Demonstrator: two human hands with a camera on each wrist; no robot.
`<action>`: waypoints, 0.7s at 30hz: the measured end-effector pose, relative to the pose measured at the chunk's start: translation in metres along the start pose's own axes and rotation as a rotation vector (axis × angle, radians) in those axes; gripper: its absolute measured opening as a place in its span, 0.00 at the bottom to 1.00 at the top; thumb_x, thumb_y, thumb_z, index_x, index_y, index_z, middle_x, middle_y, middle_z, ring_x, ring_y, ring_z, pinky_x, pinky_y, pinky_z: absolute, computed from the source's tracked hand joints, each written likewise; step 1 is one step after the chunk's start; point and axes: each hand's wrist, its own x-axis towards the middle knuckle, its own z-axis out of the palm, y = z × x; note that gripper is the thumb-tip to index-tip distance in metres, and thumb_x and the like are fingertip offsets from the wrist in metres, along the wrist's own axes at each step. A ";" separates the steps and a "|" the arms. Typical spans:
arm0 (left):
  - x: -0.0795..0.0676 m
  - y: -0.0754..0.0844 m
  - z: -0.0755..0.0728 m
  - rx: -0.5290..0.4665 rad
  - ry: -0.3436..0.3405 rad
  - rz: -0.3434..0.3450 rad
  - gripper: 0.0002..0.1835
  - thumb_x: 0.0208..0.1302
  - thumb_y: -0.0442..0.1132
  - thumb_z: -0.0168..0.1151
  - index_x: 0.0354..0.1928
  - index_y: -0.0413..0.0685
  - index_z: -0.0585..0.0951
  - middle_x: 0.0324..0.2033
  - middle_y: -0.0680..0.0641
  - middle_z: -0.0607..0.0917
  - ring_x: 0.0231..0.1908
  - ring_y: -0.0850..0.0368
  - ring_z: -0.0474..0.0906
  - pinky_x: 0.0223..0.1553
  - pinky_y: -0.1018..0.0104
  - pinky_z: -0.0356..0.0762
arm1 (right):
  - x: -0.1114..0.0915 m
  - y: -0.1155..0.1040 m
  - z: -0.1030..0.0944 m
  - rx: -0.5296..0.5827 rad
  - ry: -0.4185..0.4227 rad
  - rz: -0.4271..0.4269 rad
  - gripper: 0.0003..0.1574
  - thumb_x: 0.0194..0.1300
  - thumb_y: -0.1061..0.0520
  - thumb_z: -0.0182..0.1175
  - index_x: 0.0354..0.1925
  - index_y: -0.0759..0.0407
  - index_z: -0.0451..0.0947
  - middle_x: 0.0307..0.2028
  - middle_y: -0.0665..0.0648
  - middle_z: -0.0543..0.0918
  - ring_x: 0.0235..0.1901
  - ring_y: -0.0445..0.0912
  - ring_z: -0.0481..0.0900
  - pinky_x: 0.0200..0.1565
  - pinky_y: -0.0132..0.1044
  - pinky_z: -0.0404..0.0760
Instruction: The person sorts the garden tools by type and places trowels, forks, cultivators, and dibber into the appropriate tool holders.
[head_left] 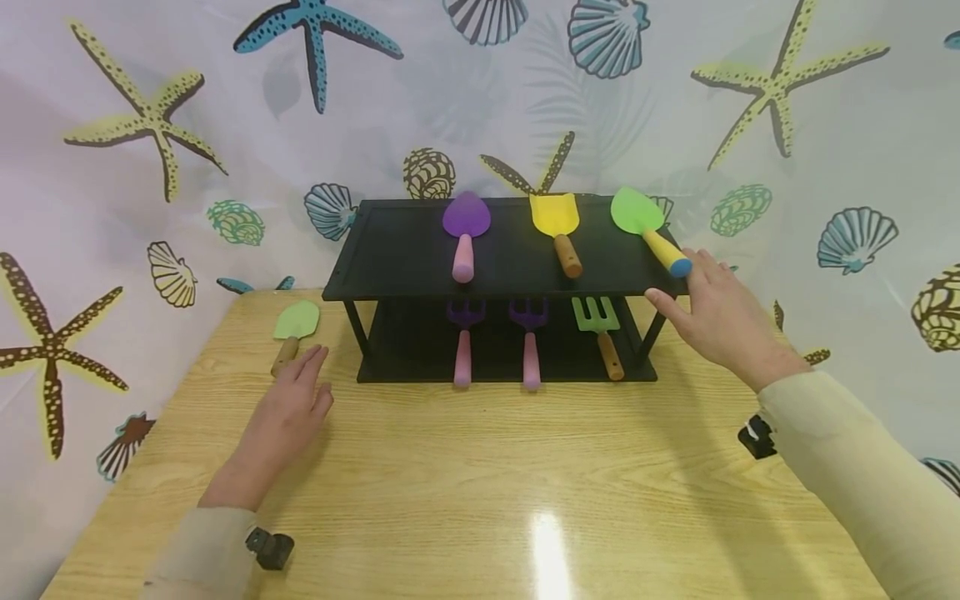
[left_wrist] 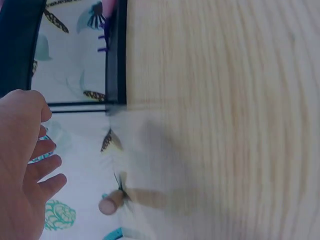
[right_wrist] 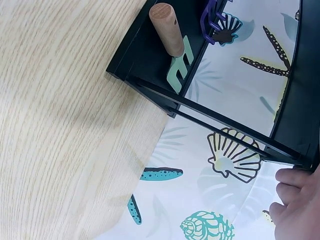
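A two-tier black shelf stands at the back of the wooden table. On its top lie a purple trowel with a pink handle, a yellow shovel with a brown handle, and a green trowel with a yellow, blue-ended handle. My right hand is at the top tier's right end, beside that blue end, thumb near the front edge. On the table left of the shelf lies a light green shovel with a wooden handle. My left hand hovers near it, fingers extended, holding nothing.
On the lower tier lie two purple hand forks with pink handles and a green hand fork with a brown handle. Their handles stick out over the front edge. A sea-patterned cloth hangs behind the table.
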 end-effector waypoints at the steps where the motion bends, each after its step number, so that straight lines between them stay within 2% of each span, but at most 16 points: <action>1: 0.001 -0.004 0.000 0.014 0.013 0.005 0.28 0.71 0.33 0.51 0.69 0.28 0.63 0.68 0.29 0.66 0.70 0.30 0.59 0.64 0.35 0.68 | 0.000 0.000 0.000 -0.001 0.000 0.000 0.61 0.71 0.24 0.36 0.77 0.68 0.38 0.76 0.75 0.47 0.76 0.68 0.42 0.75 0.65 0.45; 4: 0.004 -0.017 0.000 0.057 0.054 0.029 0.27 0.68 0.31 0.53 0.66 0.24 0.65 0.66 0.27 0.67 0.68 0.28 0.61 0.64 0.35 0.69 | 0.001 0.001 0.001 -0.001 0.000 -0.001 0.61 0.71 0.24 0.36 0.78 0.68 0.37 0.76 0.74 0.46 0.76 0.68 0.42 0.75 0.65 0.45; 7: 0.008 -0.029 -0.001 0.080 0.056 0.026 0.27 0.68 0.30 0.52 0.66 0.21 0.64 0.65 0.24 0.67 0.64 0.26 0.65 0.63 0.35 0.70 | 0.002 0.001 0.001 0.001 0.002 -0.002 0.60 0.71 0.24 0.36 0.78 0.67 0.37 0.76 0.75 0.46 0.76 0.68 0.42 0.75 0.65 0.45; 13: 0.019 -0.050 -0.003 0.024 -0.033 -0.067 0.26 0.70 0.30 0.45 0.68 0.24 0.62 0.65 0.22 0.65 0.64 0.24 0.62 0.65 0.32 0.65 | 0.001 0.003 0.001 0.015 -0.006 0.003 0.60 0.71 0.24 0.37 0.78 0.66 0.36 0.76 0.75 0.44 0.77 0.68 0.40 0.75 0.65 0.44; 16: 0.025 -0.057 -0.003 -0.005 -0.055 -0.106 0.27 0.71 0.30 0.43 0.69 0.25 0.60 0.66 0.22 0.64 0.66 0.23 0.60 0.66 0.31 0.62 | 0.001 0.003 0.000 0.015 -0.012 0.005 0.60 0.71 0.24 0.37 0.78 0.66 0.35 0.76 0.75 0.44 0.77 0.68 0.40 0.75 0.65 0.44; 21: 0.033 -0.066 0.000 0.024 -0.081 -0.145 0.29 0.72 0.32 0.42 0.71 0.22 0.55 0.67 0.21 0.61 0.67 0.23 0.58 0.66 0.31 0.62 | 0.001 0.001 0.001 0.018 -0.013 0.009 0.61 0.71 0.24 0.37 0.78 0.65 0.35 0.76 0.75 0.43 0.77 0.68 0.39 0.74 0.66 0.43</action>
